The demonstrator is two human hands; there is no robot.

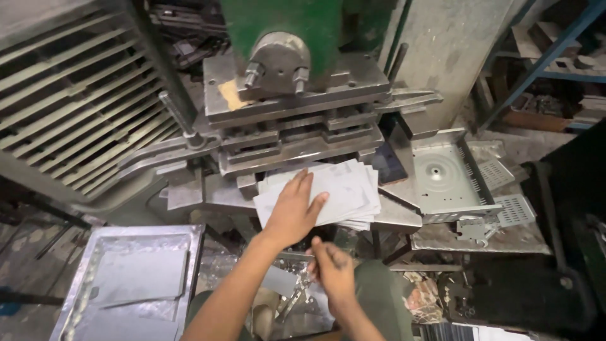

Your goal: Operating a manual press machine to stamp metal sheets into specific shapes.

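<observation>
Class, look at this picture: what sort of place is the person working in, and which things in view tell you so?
Most likely a small metal-stamping workshop. A heavy green press stands over stacked steel die plates, the left hand rests on a stack of flat sheet-metal blanks, and a formed metal tray sits beside the press.

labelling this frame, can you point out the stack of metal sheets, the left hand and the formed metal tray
stack of metal sheets (350, 183), head view, bare top sheet
left hand (293, 211), head view, back of hand
formed metal tray (439, 173), head view, flat floor
</observation>
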